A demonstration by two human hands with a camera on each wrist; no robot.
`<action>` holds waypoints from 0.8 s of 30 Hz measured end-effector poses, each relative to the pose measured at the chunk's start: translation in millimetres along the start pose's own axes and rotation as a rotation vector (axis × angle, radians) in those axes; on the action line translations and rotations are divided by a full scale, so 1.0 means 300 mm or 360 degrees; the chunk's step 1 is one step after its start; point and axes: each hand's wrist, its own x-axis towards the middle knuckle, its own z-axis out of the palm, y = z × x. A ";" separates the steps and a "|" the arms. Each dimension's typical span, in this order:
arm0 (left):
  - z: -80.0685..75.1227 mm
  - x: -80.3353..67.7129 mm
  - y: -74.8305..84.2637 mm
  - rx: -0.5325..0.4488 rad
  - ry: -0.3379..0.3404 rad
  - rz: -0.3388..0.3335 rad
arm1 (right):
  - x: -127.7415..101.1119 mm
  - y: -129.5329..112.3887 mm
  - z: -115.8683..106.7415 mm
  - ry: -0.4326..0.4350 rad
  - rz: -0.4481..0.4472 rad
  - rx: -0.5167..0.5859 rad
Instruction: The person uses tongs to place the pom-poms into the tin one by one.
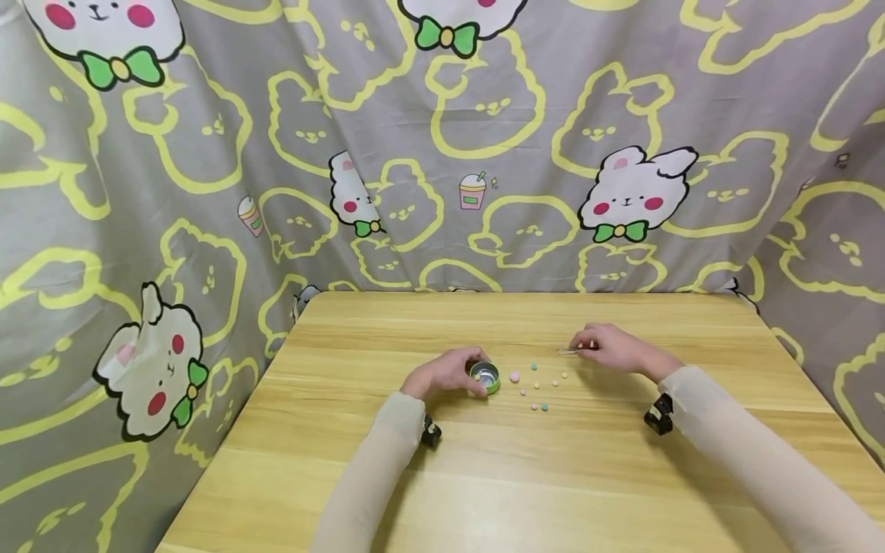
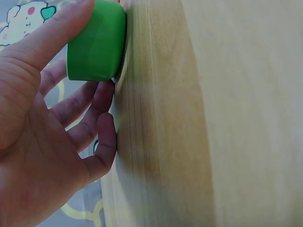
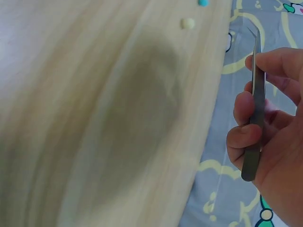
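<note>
Mid-desk (image 1: pixel 622 491), the left hand (image 1: pixel 442 374) grips a green cup (image 1: pixel 485 377); the right hand (image 1: pixel 615 347), toward the far edge, pinches tweezers (image 1: pixel 571 351). Small coloured beads (image 1: pixel 535 384) lie scattered between them.

On the table (image 1: pixel 484 476), beads (image 1: pixel 538 384) lie between tin (image 1: pixel 485 376) at left and tweezers (image 1: pixel 570 351) at right
</note>
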 end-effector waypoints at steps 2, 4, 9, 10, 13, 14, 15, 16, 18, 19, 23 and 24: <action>0.000 -0.001 0.001 -0.0006 -0.0003 -0.0009 | -0.011 0.010 0.008 0.0003 -0.0005 0.0011; -0.001 -0.002 0.002 -0.0009 -0.0004 -0.0013 | -0.022 0.022 0.016 0.0008 -0.0016 -0.0002; -0.003 -0.003 0.004 -0.0018 -0.0002 -0.0016 | -0.046 0.043 0.034 -0.0003 -0.0010 -0.0034; -0.003 -0.004 0.004 -0.0019 -0.0005 -0.0020 | -0.050 0.046 0.037 -0.0011 -0.0006 -0.0029; -0.001 -0.005 0.004 -0.0036 -0.0011 -0.0024 | -0.058 0.053 0.046 -0.0022 0.0004 -0.0022; -0.001 -0.005 0.002 -0.0040 -0.0012 -0.0024 | -0.060 0.054 0.047 -0.0022 0.0004 -0.0020; 0.000 -0.004 0.001 -0.0042 -0.0011 -0.0023 | -0.062 0.055 0.048 -0.0023 0.0008 -0.0015; 0.000 -0.004 0.001 -0.0047 -0.0011 -0.0022 | -0.063 0.055 0.049 -0.0028 0.0009 -0.0011; 0.000 -0.004 0.001 -0.0058 -0.0009 -0.0017 | -0.066 0.054 0.051 -0.0035 0.0017 0.0005; 0.001 -0.003 0.000 -0.0064 -0.0009 -0.0016 | -0.067 0.054 0.051 -0.0041 0.0021 0.0016; 0.001 -0.001 -0.001 -0.0077 -0.0013 -0.0014 | -0.071 0.055 0.060 -0.0036 0.0012 0.0040; 0.001 0.000 -0.001 -0.0076 -0.0015 -0.0015 | -0.072 0.057 0.062 -0.0022 -0.0010 0.0036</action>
